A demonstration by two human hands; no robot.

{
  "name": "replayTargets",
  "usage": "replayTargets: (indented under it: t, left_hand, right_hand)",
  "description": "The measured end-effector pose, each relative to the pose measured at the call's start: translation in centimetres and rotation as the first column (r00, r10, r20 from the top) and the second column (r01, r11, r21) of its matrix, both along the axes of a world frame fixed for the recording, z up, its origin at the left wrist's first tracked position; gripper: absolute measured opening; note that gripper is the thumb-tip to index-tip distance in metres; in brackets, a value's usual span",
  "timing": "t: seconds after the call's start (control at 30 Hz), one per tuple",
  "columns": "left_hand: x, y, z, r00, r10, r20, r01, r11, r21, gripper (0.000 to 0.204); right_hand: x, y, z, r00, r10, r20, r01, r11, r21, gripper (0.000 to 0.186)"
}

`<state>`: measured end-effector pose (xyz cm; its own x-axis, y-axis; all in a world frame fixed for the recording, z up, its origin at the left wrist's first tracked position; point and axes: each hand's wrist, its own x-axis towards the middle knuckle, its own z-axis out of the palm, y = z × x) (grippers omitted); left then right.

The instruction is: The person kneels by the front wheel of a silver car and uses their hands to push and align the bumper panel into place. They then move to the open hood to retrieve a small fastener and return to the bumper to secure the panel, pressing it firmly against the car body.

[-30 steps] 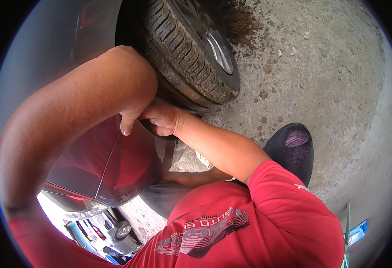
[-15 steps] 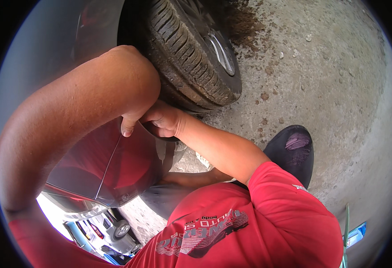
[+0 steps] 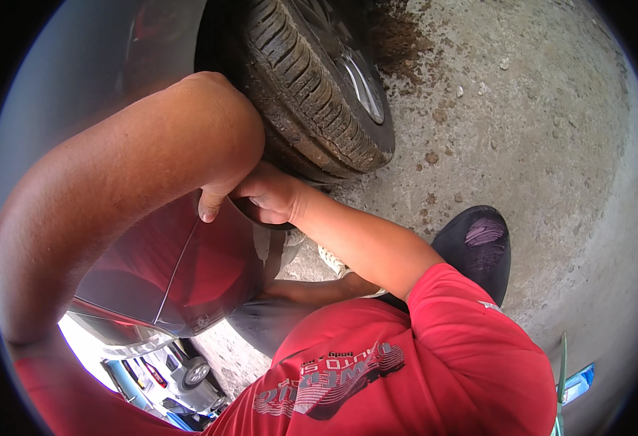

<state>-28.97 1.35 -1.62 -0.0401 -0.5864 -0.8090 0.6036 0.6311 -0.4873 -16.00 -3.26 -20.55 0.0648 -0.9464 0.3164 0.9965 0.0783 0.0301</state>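
Observation:
Both my hands meet at the rear edge of the wheel arch on a dark grey car. My left hand (image 3: 233, 138) bends sharply over the edge. Its thumb rests on the glossy bumper panel (image 3: 213, 254), near a thin seam, while its fingers are hidden inside the arch. Just below and to the right, my right hand (image 3: 269, 195) is closed, with curled fingers tucked at the panel's edge. What those fingers hold, if anything, is hidden. Close above the hands stands the muddy tire (image 3: 297, 87), turned outward, with a silver-spoked rim (image 3: 362, 87).
Rough concrete floor (image 3: 522, 138) with small stones and a dark dirt patch lies to the right. My bent knee in torn dark trousers (image 3: 478, 251) is beside my right arm. A light-coloured vehicle (image 3: 188, 378) stands at lower left, and a blue object (image 3: 579, 384) at lower right.

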Motion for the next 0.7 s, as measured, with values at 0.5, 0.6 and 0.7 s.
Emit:
replayTargets:
  t: [0.5, 0.6, 0.7]
  left_hand:
    - [0.2, -0.03, 0.1, 1.0, -0.006, 0.007, 0.006, 1.0, -0.002, 0.056]
    - [0.19, -0.06, 0.2, 1.0, -0.01, -0.006, 0.01, 1.0, 0.015, 0.057]
    - [-0.07, -0.47, -0.02, 1.0, 0.021, 0.018, -0.022, 1.0, 0.013, 0.057]
  right_hand:
    - [-0.16, 0.82, 0.25, 0.999, -0.023, -0.03, 0.024, 0.999, 0.034, 0.028]
    - [0.11, 0.31, 0.02, 0.998, -0.044, -0.051, 0.046, 0.998, 0.041, 0.027]
    - [0.38, -0.05, -0.02, 0.998, -0.048, -0.051, 0.051, 0.998, 0.044, 0.028]
